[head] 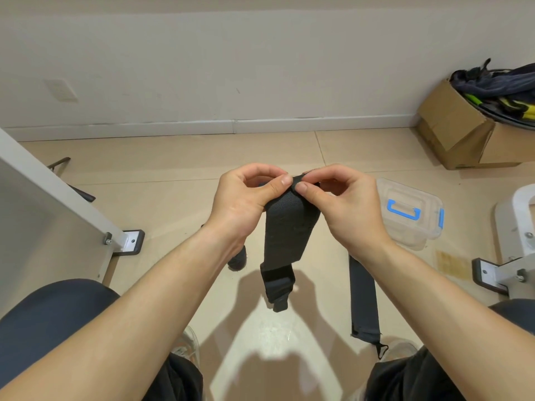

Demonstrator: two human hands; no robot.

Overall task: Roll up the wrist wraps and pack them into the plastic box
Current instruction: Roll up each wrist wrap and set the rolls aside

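Left hand (246,198) and right hand (344,204) pinch the soft, limp black wrist wrap (289,224) at its top edge, a good place to begin rolling.

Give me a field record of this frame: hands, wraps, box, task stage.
left hand: pinches top end of held wrap
right hand: pinches the same end
held wrap: black, off the floor, hangs unrolled below the hands
second wrap: flat on floor, unrolled, upper end hidden by right forearm
dark roll: on floor, partly hidden by left forearm; possibly a rolled wrap
plastic box: on floor at right, lid on, blue handle
task stage: held wrap not yet rolled
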